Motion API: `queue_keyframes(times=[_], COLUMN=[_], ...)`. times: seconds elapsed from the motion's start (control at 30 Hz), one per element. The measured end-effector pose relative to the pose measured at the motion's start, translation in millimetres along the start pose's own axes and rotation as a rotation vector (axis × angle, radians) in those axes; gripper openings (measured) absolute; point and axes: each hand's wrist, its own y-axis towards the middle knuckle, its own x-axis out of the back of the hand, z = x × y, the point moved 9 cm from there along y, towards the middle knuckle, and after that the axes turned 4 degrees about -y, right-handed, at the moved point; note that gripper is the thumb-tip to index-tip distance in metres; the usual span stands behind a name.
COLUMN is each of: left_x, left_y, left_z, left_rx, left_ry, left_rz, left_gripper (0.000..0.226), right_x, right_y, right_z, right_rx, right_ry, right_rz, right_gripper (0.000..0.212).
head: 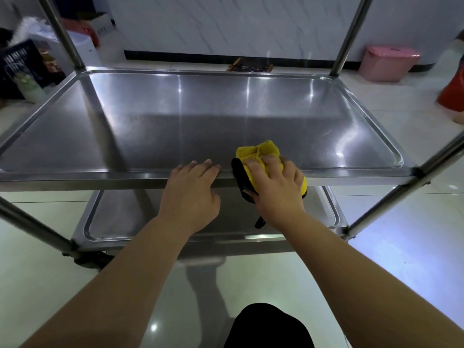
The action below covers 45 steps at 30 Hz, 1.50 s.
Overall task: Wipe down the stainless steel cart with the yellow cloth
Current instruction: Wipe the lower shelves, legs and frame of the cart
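Note:
The stainless steel cart [100,179] fills the view, with a wide middle shelf and a lower shelf [120,217] beneath it. The yellow cloth [258,150], backed in black, lies bunched over the near rim of the middle shelf, right of centre. My right hand [276,187] presses down on the cloth, fingers spread over it and thumb curled under the black side. My left hand [192,194] rests on the same rim just to the left, fingers flat over the edge, holding nothing.
Four steel posts rise at the shelf corners, such as the back right post [351,33]. A pink bin [386,62] stands on the tiled floor by the back wall. A dark bag [22,64] sits at the left. A person's red and white clothing [454,89] shows at the right edge.

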Motion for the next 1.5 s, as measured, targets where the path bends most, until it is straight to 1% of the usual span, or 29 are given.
queue_keyframes(times=[0.1, 0.2, 0.27, 0.3, 0.37, 0.43, 0.5, 0.57, 0.73, 0.87, 1.0, 1.1, 1.17, 1.23, 1.3, 1.37, 1.43, 1.5], left_x=[5, 14, 21, 25, 30, 29, 28, 28, 24, 23, 20, 21, 25, 27, 27, 28, 27, 27], left_y=[-3, -6, -7, -7, -10, -14, -16, -15, -17, -17, -16, -16, -16, -17, -19, -19, -20, -20], left_z=[-5, -3, 0, 4, 17, 32, 42, 44, 47, 55, 61, 63, 62, 61, 61, 62, 61, 60], left_rx=[-0.015, -0.008, -0.022, -0.029, -0.015, 0.013, 0.024, 0.006, 0.020, 0.023, 0.018, -0.004, -0.017, -0.021, 0.006, 0.025, 0.023, 0.015], left_ry=[-0.055, -0.123, -0.108, -0.073, -0.002, 0.034, 0.028, 0.004, 0.030, 0.007, 0.008, 0.020, 0.027, 0.032, 0.021, 0.002, -0.004, 0.012], left_rz=[-0.036, -0.060, -0.092, -0.122, -0.153, -0.126, -0.135, -0.179, -0.290, -0.326, -0.329, -0.357, -0.384, -0.392, -0.382, -0.380, -0.386, -0.405], left_gripper=[0.048, 0.040, 0.036, 0.036, 0.048, 0.059, 0.058, 0.050, 0.036, 0.029, 0.035, 0.037, 0.036, 0.038, 0.043, 0.046, 0.046, 0.044], right_x=[4, 5, 6, 8, 10, 9, 8, 7, 5, 2, -1, 1, 1, -1, -3, 0, 0, -2], right_y=[-3, -5, -7, -7, -6, -5, -3, -2, -1, 9, 19, 20, 20, 20, 18, 16, 12, 12], right_z=[-14, -35, -50, -57, -66, -71, -74, -72, -48, -3, 63, 76, 68, 55, 36, 10, -11, -17], right_rx=[-0.004, -0.032, -0.063, -0.080, -0.110, -0.123, -0.128, -0.137, -0.168, -0.082, 0.033, 0.058, 0.101, 0.122, 0.095, 0.033, -0.016, -0.022], right_ry=[0.039, 0.075, 0.081, 0.078, 0.077, 0.072, 0.054, 0.037, -0.016, -0.012, 0.010, -0.001, -0.010, -0.018, -0.027, -0.022, -0.034, -0.041], right_rz=[-0.001, 0.033, 0.046, 0.052, 0.066, 0.095, 0.110, 0.112, 0.095, 0.071, 0.042, -0.007, -0.011, 0.032, 0.084, 0.089, 0.103, 0.116], right_gripper=[0.062, 0.061, 0.062, 0.062, 0.062, 0.062, 0.062, 0.062, 0.059, 0.059, 0.058, 0.057, 0.057, 0.057, 0.058, 0.062, 0.066, 0.069])
